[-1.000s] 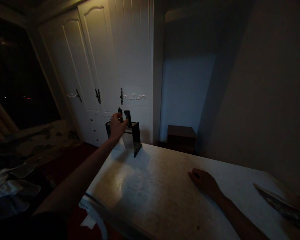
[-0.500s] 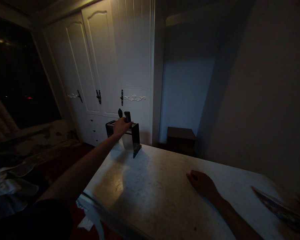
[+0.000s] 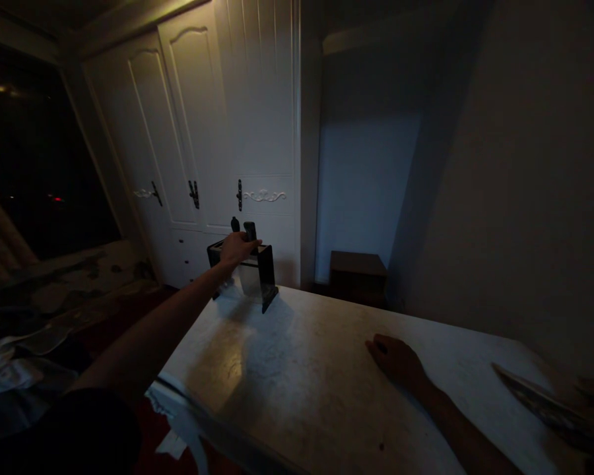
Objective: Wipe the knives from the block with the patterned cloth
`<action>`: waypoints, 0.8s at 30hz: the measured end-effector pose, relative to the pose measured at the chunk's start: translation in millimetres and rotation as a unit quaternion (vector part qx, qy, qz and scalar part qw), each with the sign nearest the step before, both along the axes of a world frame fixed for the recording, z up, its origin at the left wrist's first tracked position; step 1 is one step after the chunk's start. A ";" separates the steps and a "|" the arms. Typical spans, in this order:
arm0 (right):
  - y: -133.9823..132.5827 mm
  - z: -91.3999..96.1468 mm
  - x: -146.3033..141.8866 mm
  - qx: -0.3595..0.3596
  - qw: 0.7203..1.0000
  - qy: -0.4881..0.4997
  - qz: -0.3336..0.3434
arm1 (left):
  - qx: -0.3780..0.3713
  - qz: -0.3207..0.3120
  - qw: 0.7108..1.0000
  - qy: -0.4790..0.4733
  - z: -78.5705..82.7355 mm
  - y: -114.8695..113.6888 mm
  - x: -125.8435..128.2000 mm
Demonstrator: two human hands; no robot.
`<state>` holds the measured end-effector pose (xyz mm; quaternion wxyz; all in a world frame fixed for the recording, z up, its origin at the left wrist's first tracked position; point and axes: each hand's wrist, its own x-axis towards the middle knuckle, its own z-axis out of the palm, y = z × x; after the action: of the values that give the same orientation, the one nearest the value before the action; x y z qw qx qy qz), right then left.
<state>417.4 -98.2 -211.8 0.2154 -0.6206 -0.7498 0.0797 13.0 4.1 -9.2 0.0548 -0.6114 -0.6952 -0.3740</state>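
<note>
Knife stand (image 3: 266,272): it stood upright at the far left corner of the table (image 3: 321,376); it looked rigid and fairly light, its smooth panels probably slippery.
Dark handle (image 3: 249,229): it rose from the top, seemingly stiff, best grasped around its upright length.
Left hand (image 3: 236,248): it lay over the stand's top beside the handle; whether the fingers gripped anything could not be told.
Right hand (image 3: 396,358): it rested loosely curled near the far edge, nothing visible in it.

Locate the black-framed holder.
In the head view, the holder, with the left hand at its top, stands at the far left corner of the table.
</note>
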 end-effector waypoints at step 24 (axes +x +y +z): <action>-2.4 3.3 -3.4 -0.004 1.000 0.001 -0.008 | 0.123 -0.018 0.992 0.033 107.8 -2.5 3.9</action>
<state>413.9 -100.6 -208.6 0.2139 -0.6272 -0.7445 0.0818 16.9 1.6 98.6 0.1457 -0.6247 -0.6304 -0.4372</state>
